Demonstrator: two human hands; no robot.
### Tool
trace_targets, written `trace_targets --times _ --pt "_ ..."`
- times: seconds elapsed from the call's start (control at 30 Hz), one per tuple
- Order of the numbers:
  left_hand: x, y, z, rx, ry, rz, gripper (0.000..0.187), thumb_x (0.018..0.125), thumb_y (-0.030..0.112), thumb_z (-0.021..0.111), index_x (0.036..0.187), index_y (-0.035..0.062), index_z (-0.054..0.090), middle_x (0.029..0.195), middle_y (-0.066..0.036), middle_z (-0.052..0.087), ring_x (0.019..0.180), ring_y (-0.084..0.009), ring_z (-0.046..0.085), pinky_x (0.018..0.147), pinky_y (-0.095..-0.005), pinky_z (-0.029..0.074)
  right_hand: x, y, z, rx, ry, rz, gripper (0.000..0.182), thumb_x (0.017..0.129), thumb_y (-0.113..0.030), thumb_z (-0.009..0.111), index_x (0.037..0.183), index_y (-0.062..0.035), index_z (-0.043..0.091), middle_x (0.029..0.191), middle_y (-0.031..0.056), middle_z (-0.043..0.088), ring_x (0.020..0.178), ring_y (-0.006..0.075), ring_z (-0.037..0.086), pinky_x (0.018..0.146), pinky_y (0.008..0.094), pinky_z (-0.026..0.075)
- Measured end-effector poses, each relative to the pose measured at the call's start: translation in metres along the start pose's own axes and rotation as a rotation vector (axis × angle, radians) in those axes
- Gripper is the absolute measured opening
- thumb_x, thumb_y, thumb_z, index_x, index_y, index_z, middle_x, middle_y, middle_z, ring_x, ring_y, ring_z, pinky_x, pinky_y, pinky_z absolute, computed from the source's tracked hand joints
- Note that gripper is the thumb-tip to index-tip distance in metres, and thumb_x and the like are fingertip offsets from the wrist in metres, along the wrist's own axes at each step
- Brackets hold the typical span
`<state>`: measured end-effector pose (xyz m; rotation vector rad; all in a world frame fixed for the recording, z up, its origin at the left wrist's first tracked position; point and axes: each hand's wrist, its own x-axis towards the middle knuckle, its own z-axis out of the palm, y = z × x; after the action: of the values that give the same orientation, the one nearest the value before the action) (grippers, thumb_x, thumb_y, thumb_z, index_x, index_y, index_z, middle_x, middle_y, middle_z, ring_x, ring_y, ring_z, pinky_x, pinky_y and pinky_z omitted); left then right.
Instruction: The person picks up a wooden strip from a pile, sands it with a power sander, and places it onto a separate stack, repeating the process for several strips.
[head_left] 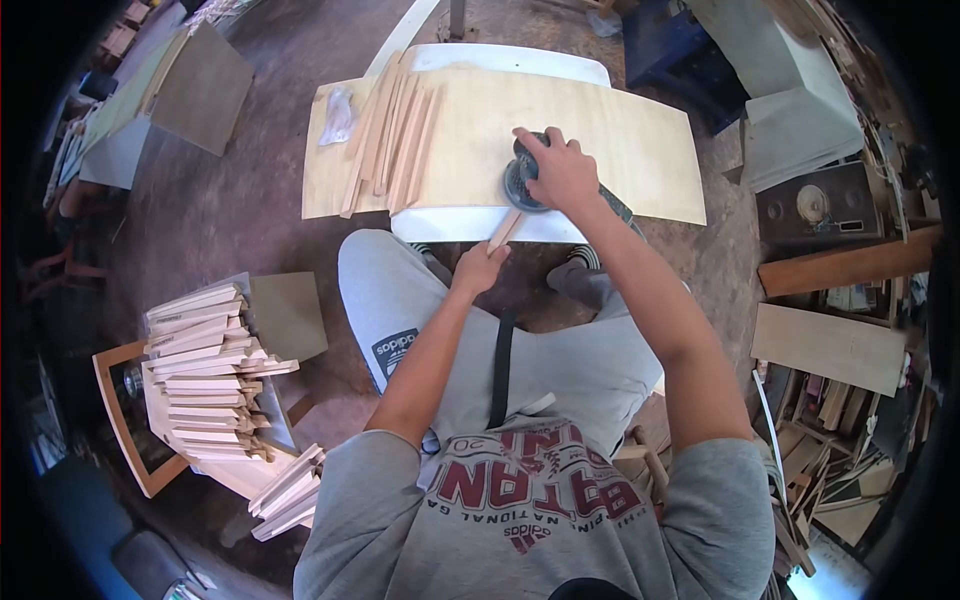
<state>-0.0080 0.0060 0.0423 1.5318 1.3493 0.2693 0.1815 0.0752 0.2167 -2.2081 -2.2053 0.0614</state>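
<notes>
My right hand [567, 172] is wrapped over the top of a dark green power sander [520, 185], which sits near the front edge of a plywood board [640, 150]. Between the fingers of my left hand [478, 270] is the near end of a thin wooden strip [506, 230]. The strip's far end runs up to the sander's round pad and partly disappears under it. Left of the sander, several loose wooden strips [395, 140] lie side by side on the board, with a clear plastic bag [339, 115] beside them.
The plywood rests on a white table [480, 224] in front of my knees. At my left, stacked wooden strips [205, 370] lie near a wooden frame [120, 420]. A speaker box [815, 205], planks [850, 260] and wood scraps [830, 470] stand along the right side.
</notes>
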Motion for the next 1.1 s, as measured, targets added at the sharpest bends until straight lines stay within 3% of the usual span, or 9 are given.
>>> trace_targets --times 0.13,0.37,0.5,0.7,0.77,1.03,1.1 --pt "0.000 0.002 -0.001 0.001 -0.004 -0.009 0.060 0.101 0.054 0.059 0.120 -0.0025 0.069 0.103 -0.030 0.073 0.104 -0.0467 0.069 0.089 -0.0501 0.052 0.006 0.010 0.000 -0.009 -0.010 0.060 0.089 0.072 -0.023 0.085 0.151 -0.0393 0.047 0.135 0.0133 0.059 0.103 0.0391 0.069 0.077 0.0491 0.063" --pt "0.003 -0.011 0.009 0.046 0.002 0.007 0.060 0.101 0.054 0.059 0.115 -0.0027 0.070 0.100 -0.028 0.073 0.101 -0.0461 0.070 0.087 -0.0501 0.052 -0.031 -0.021 -0.006 0.039 -0.060 -0.170 0.091 0.069 -0.020 0.087 0.149 -0.0395 0.049 0.135 0.0103 0.057 0.107 0.0374 0.068 0.077 0.0482 0.063" --pt "-0.002 0.002 -0.002 -0.003 -0.075 -0.113 0.060 0.101 0.055 0.059 0.111 -0.0034 0.069 0.099 -0.028 0.073 0.099 -0.0469 0.069 0.086 -0.0504 0.052 0.008 0.007 0.006 0.067 0.069 -0.071 0.078 0.074 -0.015 0.077 0.144 -0.0377 0.054 0.130 0.0124 0.061 0.103 0.0398 0.069 0.075 0.0479 0.063" --pt "-0.001 0.004 0.000 0.047 -0.016 0.013 0.059 0.102 0.053 0.058 0.117 -0.0033 0.069 0.101 -0.029 0.072 0.101 -0.0479 0.068 0.087 -0.0501 0.051 0.039 0.041 0.006 0.029 0.078 0.046 0.075 0.074 -0.014 0.076 0.143 -0.0361 0.055 0.130 0.0124 0.062 0.104 0.0408 0.070 0.076 0.0471 0.062" --pt "-0.001 0.002 0.001 0.051 -0.017 0.030 0.057 0.102 0.054 0.057 0.116 -0.0009 0.069 0.100 -0.028 0.073 0.102 -0.0489 0.068 0.088 -0.0536 0.051 0.038 0.041 0.011 0.026 0.080 0.068 0.082 0.073 -0.016 0.079 0.147 -0.0378 0.051 0.133 0.0111 0.061 0.104 0.0391 0.069 0.077 0.0472 0.063" --pt "0.002 -0.004 0.008 0.052 0.027 0.043 0.057 0.102 0.055 0.055 0.110 0.0002 0.069 0.096 -0.027 0.073 0.098 -0.0501 0.068 0.084 -0.0556 0.051 -0.022 -0.017 0.015 0.128 0.129 -0.069 0.083 0.070 -0.014 0.080 0.146 -0.0355 0.053 0.131 0.0114 0.059 0.101 0.0391 0.068 0.068 0.0487 0.063" --pt "-0.006 0.006 0.004 0.013 -0.001 0.008 0.057 0.102 0.056 0.056 0.106 0.0002 0.068 0.095 -0.027 0.073 0.097 -0.0501 0.068 0.083 -0.0554 0.051 -0.035 -0.034 0.010 0.165 0.055 -0.087 0.083 0.070 -0.012 0.078 0.145 -0.0358 0.053 0.130 0.0116 0.059 0.101 0.0397 0.067 0.066 0.0477 0.063"
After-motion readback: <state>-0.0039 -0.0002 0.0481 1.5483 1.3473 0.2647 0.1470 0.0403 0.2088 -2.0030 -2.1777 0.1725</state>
